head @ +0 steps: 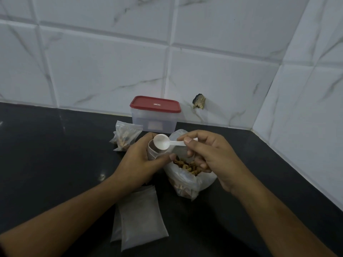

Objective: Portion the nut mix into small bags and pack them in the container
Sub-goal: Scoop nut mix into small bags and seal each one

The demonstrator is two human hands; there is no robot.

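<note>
The left hand (pixel 138 162) curls round a limp small bag (pixel 153 149), best held at its rim; the right hand (pixel 206 160) pinches a light, stiff scoop (pixel 162 141), seemingly empty, above the nut mix (pixel 187 166); the lidded container (pixel 155 114) stands behind on the counter (pixel 55 145).

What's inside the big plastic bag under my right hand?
Brownish nut mix shows at the open mouth of the big bag. The right hand covers part of the opening, and the cloudy plastic hides how full it is.
</note>
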